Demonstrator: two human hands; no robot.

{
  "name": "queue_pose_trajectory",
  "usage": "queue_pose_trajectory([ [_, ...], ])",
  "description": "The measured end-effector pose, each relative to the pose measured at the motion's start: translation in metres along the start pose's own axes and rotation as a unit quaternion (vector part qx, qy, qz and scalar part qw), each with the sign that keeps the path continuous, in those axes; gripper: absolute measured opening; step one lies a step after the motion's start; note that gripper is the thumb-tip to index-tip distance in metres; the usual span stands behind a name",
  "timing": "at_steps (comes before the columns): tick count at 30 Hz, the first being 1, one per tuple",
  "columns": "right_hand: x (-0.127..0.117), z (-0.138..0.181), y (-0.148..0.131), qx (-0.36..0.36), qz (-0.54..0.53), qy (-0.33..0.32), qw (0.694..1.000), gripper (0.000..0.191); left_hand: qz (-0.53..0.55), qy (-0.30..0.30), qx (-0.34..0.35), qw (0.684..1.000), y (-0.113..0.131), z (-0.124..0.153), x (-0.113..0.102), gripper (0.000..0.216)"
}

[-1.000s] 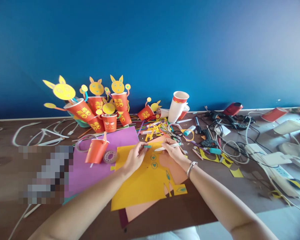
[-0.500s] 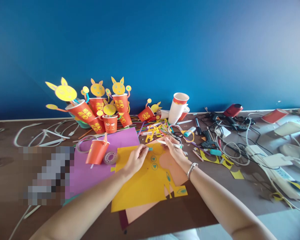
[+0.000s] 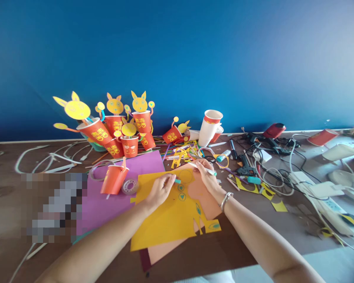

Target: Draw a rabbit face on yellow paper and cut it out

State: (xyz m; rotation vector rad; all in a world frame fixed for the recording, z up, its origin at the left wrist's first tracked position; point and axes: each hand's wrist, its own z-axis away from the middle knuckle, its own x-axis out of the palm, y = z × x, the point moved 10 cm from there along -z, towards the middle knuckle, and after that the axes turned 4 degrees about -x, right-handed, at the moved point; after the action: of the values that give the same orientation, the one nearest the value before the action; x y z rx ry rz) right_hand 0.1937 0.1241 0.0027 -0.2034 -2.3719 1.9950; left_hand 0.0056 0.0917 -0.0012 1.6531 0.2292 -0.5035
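Both curled: left hand (image 3: 161, 189) pinching teal cap (image 3: 177, 181), right hand (image 3: 206, 177) white marker (image 3: 210, 171).

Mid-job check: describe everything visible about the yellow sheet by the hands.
The yellow sheet looks like paper or thin card, lying roughly flat and slightly askew. It overlaps a purple sheet on its left and a peach sheet beneath. Its right side is cut away irregularly, with pointed notches near the lower right. Teal lines show a larger plain circle on top, two small circles holding hearts below, and two leaf shapes at right. The left hand is over it; contact is unclear.
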Motion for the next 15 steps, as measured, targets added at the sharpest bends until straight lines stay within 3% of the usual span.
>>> queue_pose_trajectory([
  [7,-0.001,-0.001,0.007,0.019,-0.012,-0.011,1.000,0.037,0.000,-0.010,0.001,1.000,-0.002,-0.001,0.002,0.044],
  [12,0.004,-0.001,0.015,0.052,-0.043,-0.028,0.997,0.030,-0.013,-0.010,-0.010,1.000,-0.002,0.000,0.002,0.046],
  [15,0.009,0.000,0.011,0.032,-0.004,-0.054,0.998,0.023,-0.014,-0.002,-0.015,1.000,-0.002,0.001,0.000,0.045],
])
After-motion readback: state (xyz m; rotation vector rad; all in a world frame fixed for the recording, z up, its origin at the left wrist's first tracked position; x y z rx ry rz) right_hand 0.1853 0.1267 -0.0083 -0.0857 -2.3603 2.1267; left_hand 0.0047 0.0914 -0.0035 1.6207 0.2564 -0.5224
